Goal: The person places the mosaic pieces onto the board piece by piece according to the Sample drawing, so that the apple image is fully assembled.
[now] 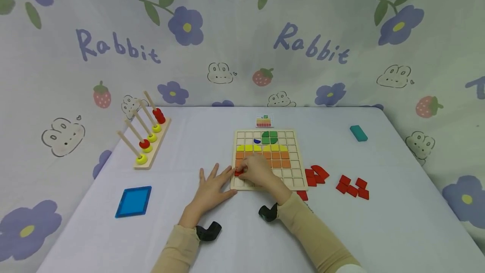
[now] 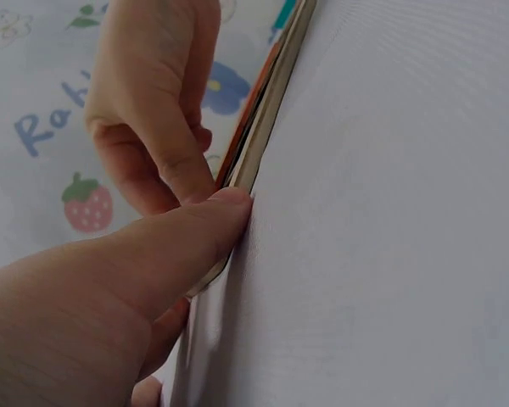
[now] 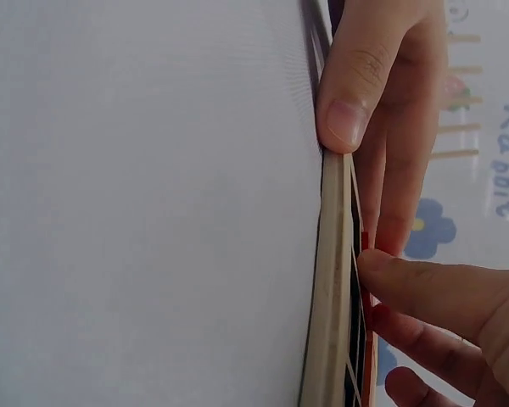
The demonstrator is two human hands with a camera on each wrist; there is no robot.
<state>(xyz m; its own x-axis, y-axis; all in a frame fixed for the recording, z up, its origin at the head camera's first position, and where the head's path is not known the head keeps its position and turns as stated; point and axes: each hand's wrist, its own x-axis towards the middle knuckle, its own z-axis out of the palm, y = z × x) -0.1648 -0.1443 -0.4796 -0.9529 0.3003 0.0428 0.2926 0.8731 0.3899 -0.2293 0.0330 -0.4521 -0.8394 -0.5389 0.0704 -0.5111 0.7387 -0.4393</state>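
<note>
A wooden grid board (image 1: 304, 177) lies flat on the table with yellow, orange, green and blue tiles set in its squares. My right hand (image 1: 259, 172) is over its left part, thumb and fingertips pinching a red tile (image 1: 238, 172) in a row below the orange ones. Part of that tile is hidden by the fingers. Spread out on the table, my left hand (image 1: 210, 191) touches the board's left edge. In the left wrist view its thumb (image 2: 195, 225) presses on the board's corner edge.
Several red tiles (image 1: 352, 191) lie right of the board, some against its edge. A small pattern card (image 1: 264, 120) is behind it. Leftward are a peg stand (image 1: 153, 155) with rings and a blue square tray (image 1: 133, 201). A teal block (image 1: 358, 133) lies at the back right.
</note>
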